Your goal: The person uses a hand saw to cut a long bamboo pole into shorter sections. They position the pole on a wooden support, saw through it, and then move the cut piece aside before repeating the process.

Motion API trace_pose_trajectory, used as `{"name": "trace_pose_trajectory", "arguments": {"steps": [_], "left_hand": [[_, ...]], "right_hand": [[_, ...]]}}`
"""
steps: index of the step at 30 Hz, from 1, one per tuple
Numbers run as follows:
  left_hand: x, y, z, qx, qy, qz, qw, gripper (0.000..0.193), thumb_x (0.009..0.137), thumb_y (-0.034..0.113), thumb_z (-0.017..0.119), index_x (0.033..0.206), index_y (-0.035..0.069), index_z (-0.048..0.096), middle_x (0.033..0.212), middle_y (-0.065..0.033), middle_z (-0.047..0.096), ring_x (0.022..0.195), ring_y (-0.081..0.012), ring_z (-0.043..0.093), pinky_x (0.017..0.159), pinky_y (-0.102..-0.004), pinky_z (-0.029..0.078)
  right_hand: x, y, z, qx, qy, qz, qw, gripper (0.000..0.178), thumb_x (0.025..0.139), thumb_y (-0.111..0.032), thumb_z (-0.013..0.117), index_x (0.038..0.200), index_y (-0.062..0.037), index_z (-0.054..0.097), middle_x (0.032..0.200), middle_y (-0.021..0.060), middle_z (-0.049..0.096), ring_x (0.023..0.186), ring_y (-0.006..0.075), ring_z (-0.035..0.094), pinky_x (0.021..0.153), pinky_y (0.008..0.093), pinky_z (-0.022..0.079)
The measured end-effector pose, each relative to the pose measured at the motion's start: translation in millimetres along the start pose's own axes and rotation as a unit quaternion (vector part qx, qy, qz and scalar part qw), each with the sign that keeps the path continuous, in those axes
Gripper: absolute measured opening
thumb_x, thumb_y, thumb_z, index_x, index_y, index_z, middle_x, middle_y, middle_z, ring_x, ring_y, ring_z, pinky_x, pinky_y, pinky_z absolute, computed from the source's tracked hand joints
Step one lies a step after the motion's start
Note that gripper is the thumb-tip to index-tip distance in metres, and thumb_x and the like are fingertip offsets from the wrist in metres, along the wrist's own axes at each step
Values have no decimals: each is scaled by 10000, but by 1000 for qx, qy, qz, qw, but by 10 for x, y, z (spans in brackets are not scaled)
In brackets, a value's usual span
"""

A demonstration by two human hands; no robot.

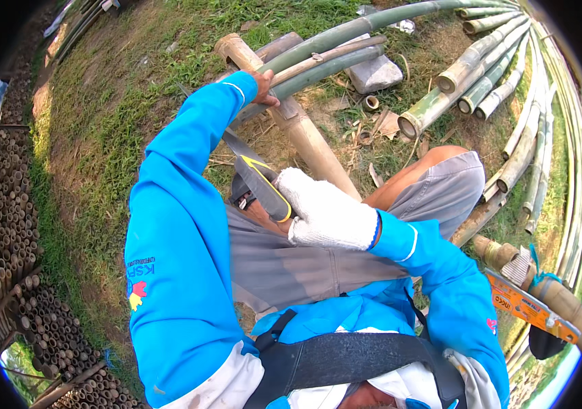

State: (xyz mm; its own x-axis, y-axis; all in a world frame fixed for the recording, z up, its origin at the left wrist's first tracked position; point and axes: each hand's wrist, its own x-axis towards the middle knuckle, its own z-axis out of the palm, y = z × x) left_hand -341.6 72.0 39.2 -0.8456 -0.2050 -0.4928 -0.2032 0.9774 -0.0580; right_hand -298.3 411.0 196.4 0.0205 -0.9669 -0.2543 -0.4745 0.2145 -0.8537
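My left hand (264, 88), bare, reaches forward and grips a bamboo pole (366, 28) near its end, fingers curled over it. The long green pole bends off to the upper right, with a thinner brown piece and a shorter green piece (332, 70) beside it. They rest across a thick bamboo length (311, 146) on the ground. In a white knit glove, my right hand (325, 211) is closed around the grey-and-yellow handle of a handsaw (262, 185). The saw's blade runs forward and left below the bamboo; my left forearm hides part of it.
Cut bamboo poles (441, 95) fan out at the right, beyond a grey stone block (375, 73). Stacked bamboo ends (5, 211) line the far left. An orange flat tool (529, 307) lies by a thick bamboo piece at the right. Offcuts litter the grass near my bent leg (434, 184).
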Motion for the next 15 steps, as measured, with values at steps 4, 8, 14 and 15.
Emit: {"name": "trace_pose_trajectory", "arguments": {"steps": [4,8,14,15], "left_hand": [[-19,110,-111,10,-27,-20,999,954,911,766,657,1439,8,420,1213,-322,715,1154,-486,699,980,-564,568],[-62,68,-20,18,10,-28,999,951,908,757,664,1428,3,412,1208,-325,716,1137,-479,709,959,-546,579],[-69,100,27,51,30,-52,997,961,898,792,644,1412,15,405,1199,-284,742,1118,-416,744,943,-480,584],[-65,108,28,48,29,-50,997,950,904,782,645,1406,10,412,1194,-298,736,1127,-430,735,949,-494,585]], "right_hand": [[-114,464,799,82,137,-24,987,504,850,-173,776,1267,1,553,1145,266,596,963,474,691,809,520,570],[-73,446,978,89,136,-7,987,509,870,-164,776,1285,4,532,1098,244,613,966,457,688,813,496,552],[14,577,1157,49,136,-5,989,589,805,-164,765,1322,6,540,1216,278,579,1055,499,665,892,560,561],[32,589,1188,35,136,-11,990,594,800,-167,761,1325,5,540,1228,280,575,1066,501,659,902,563,558]]}}
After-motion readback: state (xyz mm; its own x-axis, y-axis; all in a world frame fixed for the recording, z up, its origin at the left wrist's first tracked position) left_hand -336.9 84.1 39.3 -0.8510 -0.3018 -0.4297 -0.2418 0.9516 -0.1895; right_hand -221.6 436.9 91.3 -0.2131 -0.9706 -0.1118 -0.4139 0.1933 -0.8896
